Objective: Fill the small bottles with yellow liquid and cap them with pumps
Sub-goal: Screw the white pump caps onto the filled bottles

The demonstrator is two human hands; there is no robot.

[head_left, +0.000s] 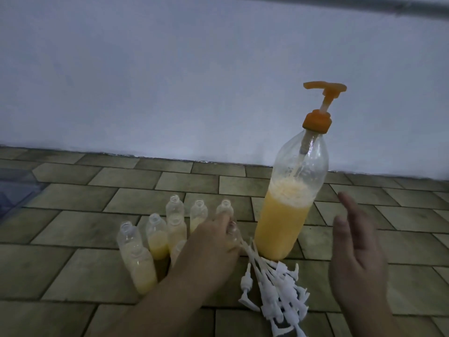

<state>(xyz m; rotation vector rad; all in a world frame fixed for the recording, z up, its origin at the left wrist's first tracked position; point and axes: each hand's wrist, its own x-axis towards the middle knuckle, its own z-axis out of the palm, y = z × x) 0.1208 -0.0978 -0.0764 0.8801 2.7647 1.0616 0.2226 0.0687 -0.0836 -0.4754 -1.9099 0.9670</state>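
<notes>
A tall clear bottle [286, 215] about half full of yellow liquid stands on the tiled floor, topped by an orange pump [320, 103]. Left of it stands a cluster of several small uncapped bottles [158, 237], each partly filled with yellow liquid. My left hand [211, 242] reaches into the cluster and grips one small clear bottle [233, 229] at its right edge. A heap of white pump caps [274, 290] with long stems lies in front of the tall bottle. My right hand [354, 254] hovers right of the tall bottle, fingers straight, holding nothing.
The floor is paved with grey-brown tiles [73, 263] and meets a pale wall [170, 81] behind the bottles. A bluish transparent object [14, 186] lies at the far left edge. A grey pipe [388, 7] crosses the top right corner.
</notes>
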